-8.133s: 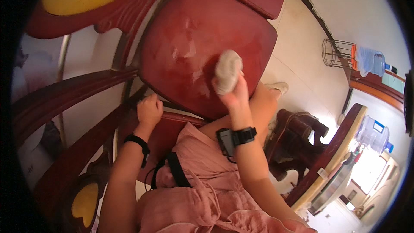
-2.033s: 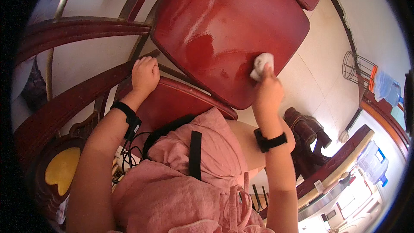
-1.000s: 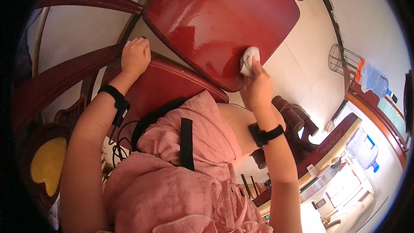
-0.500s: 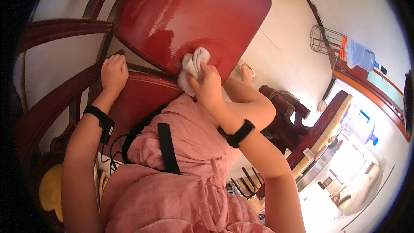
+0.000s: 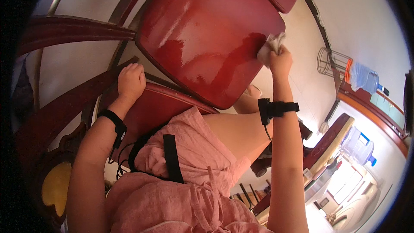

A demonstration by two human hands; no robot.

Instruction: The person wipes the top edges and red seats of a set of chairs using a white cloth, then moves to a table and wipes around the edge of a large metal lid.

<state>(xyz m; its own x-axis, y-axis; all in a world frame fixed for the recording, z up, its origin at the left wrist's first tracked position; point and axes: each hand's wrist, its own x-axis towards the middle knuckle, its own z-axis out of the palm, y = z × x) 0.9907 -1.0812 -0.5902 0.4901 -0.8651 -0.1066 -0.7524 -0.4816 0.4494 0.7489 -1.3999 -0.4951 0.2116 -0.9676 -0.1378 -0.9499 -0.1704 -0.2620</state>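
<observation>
Pale tiled floor (image 5: pixel 297 64) fills the background, with glossy red wooden furniture crowding most of the view and two water jugs (image 5: pixel 364 77) plus a wire basket (image 5: pixel 330 62) off to the right by the wall.

Main thing is the big red wooden seat panel (image 5: pixel 207 39), shiny and a bit streaky where light hits it. Right hand (image 5: pixel 280 58) is up at its far right edge, fingers closed tight around a crumpled white cloth (image 5: pixel 269 47), which is pressed right against the panel's rim. Black strap on that wrist. Left hand (image 5: pixel 131 80) is curled into a loose fist, fingers together, resting on the dark red curved armrest (image 5: pixel 77 99) just left of the panel, seemingly bracing. It holds nothing that I can see.

Person's in a pink dress (image 5: pixel 181 181), leaning over the whole thing.

What could go sideways, just my guess: the cloth is right at the edge, so a hard swipe could slip off the rim and the hand drops toward the floor. The wad is also bunched small, so knuckles could scrape the wood. And leaning that far with only one fist on a polished rail, a slip there could tip their balance.
</observation>
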